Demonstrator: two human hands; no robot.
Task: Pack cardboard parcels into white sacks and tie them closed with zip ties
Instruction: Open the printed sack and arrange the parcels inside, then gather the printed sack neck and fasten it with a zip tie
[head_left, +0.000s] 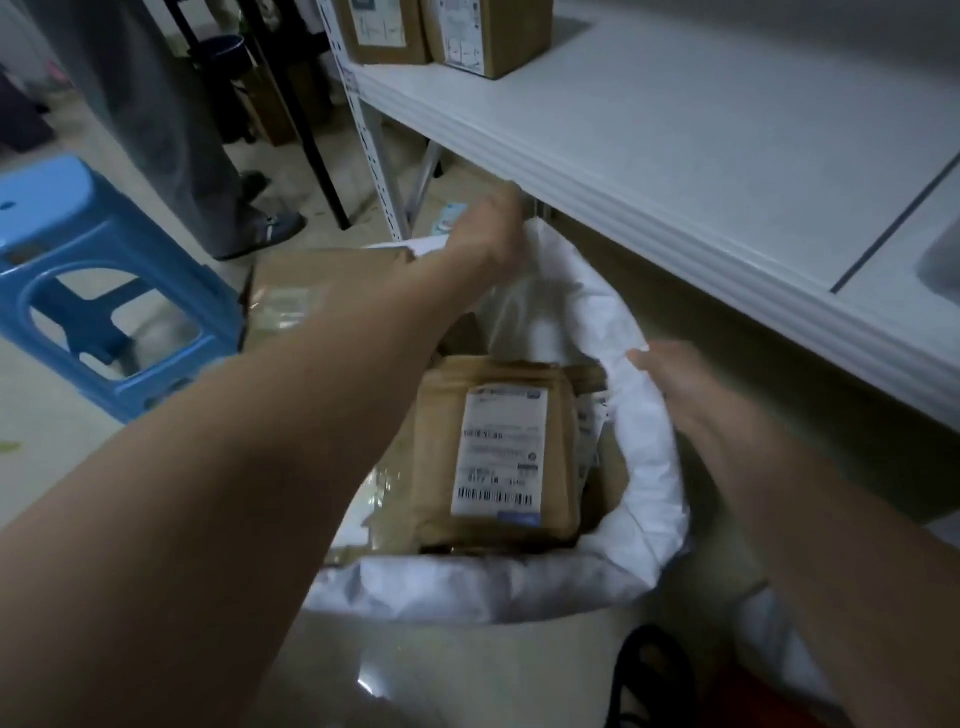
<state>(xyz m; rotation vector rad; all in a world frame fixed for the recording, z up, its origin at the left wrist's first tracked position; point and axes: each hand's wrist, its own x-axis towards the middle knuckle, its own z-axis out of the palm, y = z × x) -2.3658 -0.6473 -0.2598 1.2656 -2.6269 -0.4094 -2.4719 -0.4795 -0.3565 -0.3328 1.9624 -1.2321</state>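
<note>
Hands hold the sack's (644, 514) open mouth on the floor: right hand (675, 384) grips the right rim, left hand (483, 234) grips the far rim under the shelf (649, 171) edge. Labelled parcel (501, 449) lies inside. Blue stool (98, 291) stands left; more boxes (441, 31) sit on the shelf.

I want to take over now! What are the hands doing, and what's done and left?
Left hand grips the far rim of the white sack. Right hand holds the near-right rim.
Sack stands open on the floor under the shelf.
Done: parcels inside, a labelled one on top.
Left: two boxes wait on the shelf; the sack isn't tied, and no zip tie is visible.
</note>
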